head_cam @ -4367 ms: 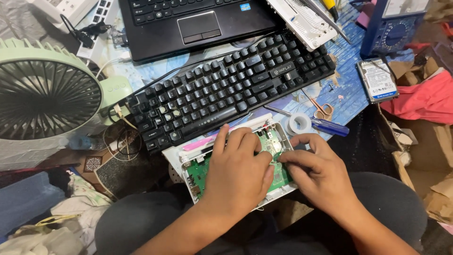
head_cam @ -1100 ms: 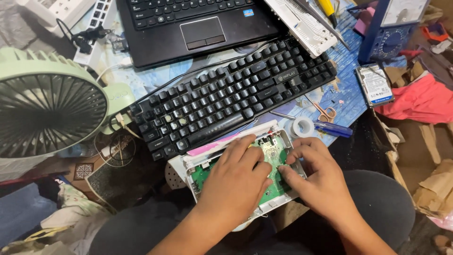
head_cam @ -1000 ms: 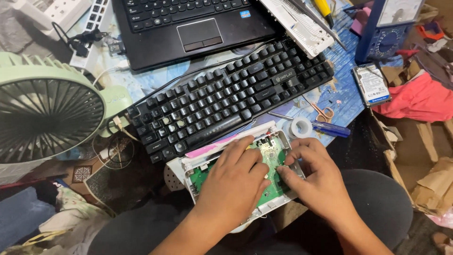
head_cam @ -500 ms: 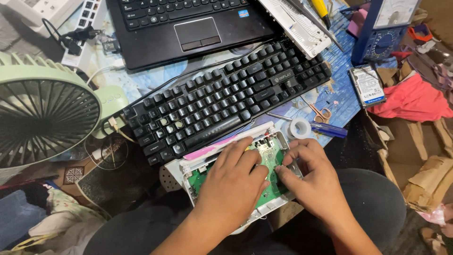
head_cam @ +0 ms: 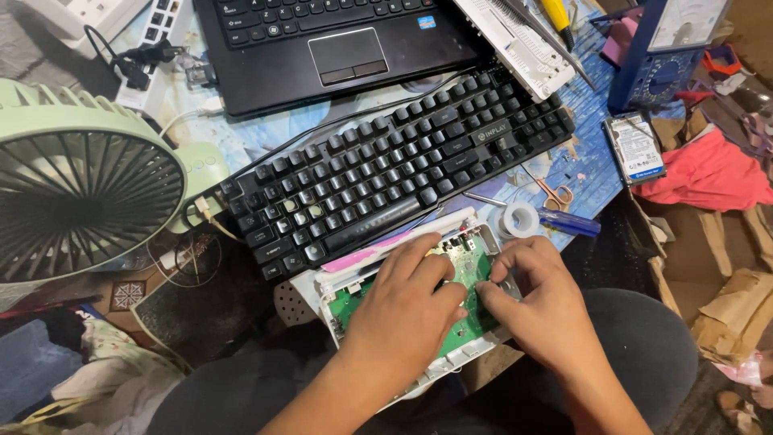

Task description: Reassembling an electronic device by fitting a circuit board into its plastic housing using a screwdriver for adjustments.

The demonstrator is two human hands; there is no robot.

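A green circuit board [head_cam: 463, 278] sits inside an opened white plastic casing [head_cam: 419, 379], which rests on the person's lap just in front of the black keyboard [head_cam: 386, 173]. The left hand [head_cam: 407, 314] lies flat over the board, fingers loosely spread and pressing down. The right hand [head_cam: 539, 302] curls at the board's right edge, fingertips pinching a small part there. Just beyond lie 1 roll of white tape [head_cam: 519, 219] and a blue pen [head_cam: 570, 223]. A green fan [head_cam: 84, 189] stands at the left.
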